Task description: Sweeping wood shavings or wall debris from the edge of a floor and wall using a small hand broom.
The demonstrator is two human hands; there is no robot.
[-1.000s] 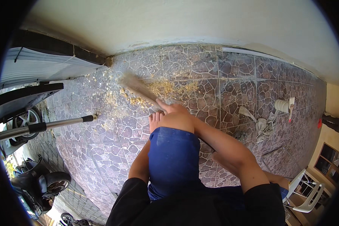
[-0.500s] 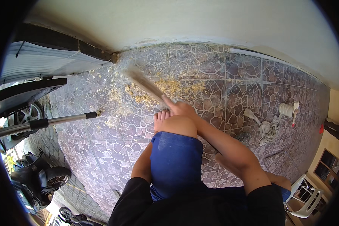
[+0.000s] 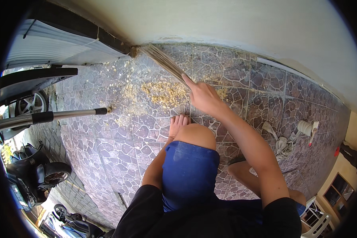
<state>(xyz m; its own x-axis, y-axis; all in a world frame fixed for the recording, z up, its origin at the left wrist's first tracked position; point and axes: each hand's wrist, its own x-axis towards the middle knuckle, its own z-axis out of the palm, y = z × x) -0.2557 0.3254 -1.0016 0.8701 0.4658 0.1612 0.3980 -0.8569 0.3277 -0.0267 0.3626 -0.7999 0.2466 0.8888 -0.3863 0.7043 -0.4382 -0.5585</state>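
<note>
Jutting forward-left from grip (image 3: 204, 96): broom (image 3: 166, 64)

A loose patch of yellowish crumbs (image 3: 164, 94) lies on the stone-patterned floor (image 3: 119, 154). Just right of the patch, the right-hand grip (image 3: 205, 99) is closed around one end of a bundle of thin brown sticks (image 3: 166, 63), a finger laid along it; the bundle slants beyond the patch, its tips near the foot of the pale wall (image 3: 226, 23). On the patch's near side, the left-hand grip (image 3: 179, 120) is beside a bare knee (image 3: 196, 135); what it touches is unclear. Left of the patch is a metal pole (image 3: 67, 115) with a black end. Well to the patch's right lie a crumpled grey cloth (image 3: 283, 146) and a white roll (image 3: 304, 127).
</note>
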